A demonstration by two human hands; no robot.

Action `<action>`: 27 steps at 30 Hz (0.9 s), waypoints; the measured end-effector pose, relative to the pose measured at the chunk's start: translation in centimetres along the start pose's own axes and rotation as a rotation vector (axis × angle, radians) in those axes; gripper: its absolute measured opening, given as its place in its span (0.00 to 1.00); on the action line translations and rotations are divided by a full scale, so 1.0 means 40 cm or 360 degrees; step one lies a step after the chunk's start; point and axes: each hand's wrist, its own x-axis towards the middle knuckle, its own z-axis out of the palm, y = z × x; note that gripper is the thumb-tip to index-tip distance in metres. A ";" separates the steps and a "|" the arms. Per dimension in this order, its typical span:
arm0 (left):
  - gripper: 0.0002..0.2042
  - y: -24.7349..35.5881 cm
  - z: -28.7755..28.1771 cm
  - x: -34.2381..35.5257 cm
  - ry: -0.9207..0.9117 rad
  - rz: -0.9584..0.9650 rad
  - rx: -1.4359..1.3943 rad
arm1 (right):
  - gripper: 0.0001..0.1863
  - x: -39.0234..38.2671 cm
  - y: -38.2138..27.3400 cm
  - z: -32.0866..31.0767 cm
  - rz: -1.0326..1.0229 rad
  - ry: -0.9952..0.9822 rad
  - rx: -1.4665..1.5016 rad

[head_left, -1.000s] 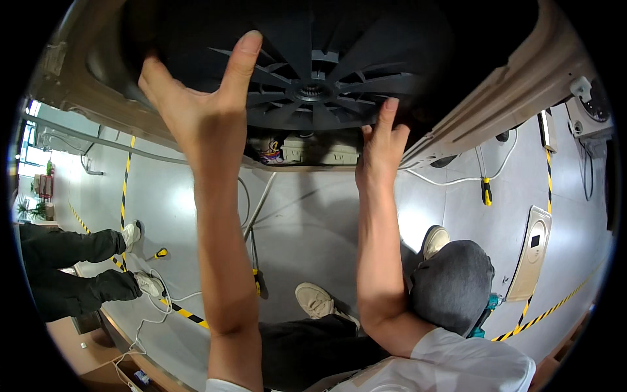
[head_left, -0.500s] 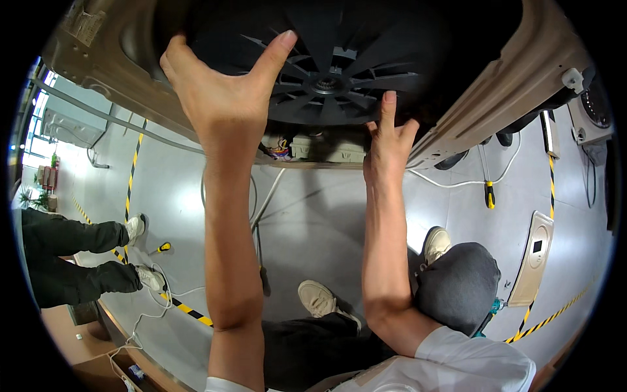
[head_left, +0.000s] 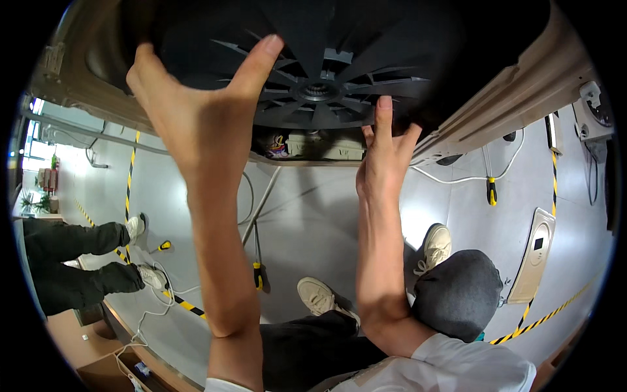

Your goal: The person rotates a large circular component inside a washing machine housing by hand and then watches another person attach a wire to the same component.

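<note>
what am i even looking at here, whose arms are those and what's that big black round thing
The picture comes from a wide fisheye camera worn on a person's head, looking down at their own arms, so straight edges bend near the rim. The left hand and right hand both press on a black ribbed wheel with spokes running out from a central hub, set in a beige housing. Neither hand closes around anything; the fingers lie spread on the wheel. Below is a grey floor with screwdrivers, white cables and yellow-black tape. The person's shoes show near the bottom. Another person's legs are at the left.
</note>
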 end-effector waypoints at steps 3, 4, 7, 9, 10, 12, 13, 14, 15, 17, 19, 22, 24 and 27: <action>0.55 0.016 0.004 0.017 0.0040 -0.0001 0.0118 | 0.33 0.021 0.010 0.007 -0.0054 -0.0006 -0.0010; 0.55 0.008 0.000 0.014 0.0052 -0.0017 0.0195 | 0.33 0.020 0.020 0.005 0.0000 -0.0016 0.0006; 0.55 0.005 0.000 0.000 0.0051 0.0027 0.0278 | 0.30 0.007 0.029 0.007 0.0036 -0.0015 0.0014; 0.55 -0.008 0.001 0.005 0.0095 0.0106 0.0285 | 0.30 -0.002 0.022 0.004 0.0024 -0.0005 0.0003; 0.54 -0.027 0.006 0.014 0.0133 0.0164 0.0284 | 0.32 -0.002 0.011 0.005 -0.0018 -0.0048 0.0032; 0.53 -0.054 0.015 0.024 0.0167 0.0205 0.0148 | 0.33 0.005 0.008 0.002 -0.0001 -0.0017 -0.0002; 0.53 -0.063 0.020 0.019 0.0152 0.0174 0.0006 | 0.33 0.005 0.009 0.001 0.0008 0.0006 -0.0037; 0.52 -0.068 0.023 0.017 0.0127 0.0110 -0.0044 | 0.33 0.006 0.003 0.013 0.0013 0.0052 -0.0048; 0.52 -0.067 0.022 0.015 0.0093 0.0045 -0.0086 | 0.34 0.011 0.006 0.013 0.0009 0.0034 -0.0085; 0.51 0.011 0.010 0.021 0.0013 -0.0164 0.0024 | 0.34 0.026 0.008 0.001 0.0008 -0.0015 -0.0166; 0.50 0.086 -0.002 0.021 -0.0081 -0.0376 0.0124 | 0.34 0.031 0.003 -0.004 -0.0022 0.0041 -0.0171; 0.48 0.006 0.001 0.025 -0.0053 -0.0101 0.0169 | 0.33 0.045 -0.008 0.000 -0.0039 0.0085 -0.0161; 0.46 -0.031 0.000 0.023 -0.0045 0.0035 0.0025 | 0.35 0.043 -0.016 -0.003 0.0027 0.0051 -0.0153; 0.43 -0.025 0.002 0.023 -0.0081 -0.0051 -0.0234 | 0.39 0.044 -0.032 -0.001 0.0128 0.0021 -0.0119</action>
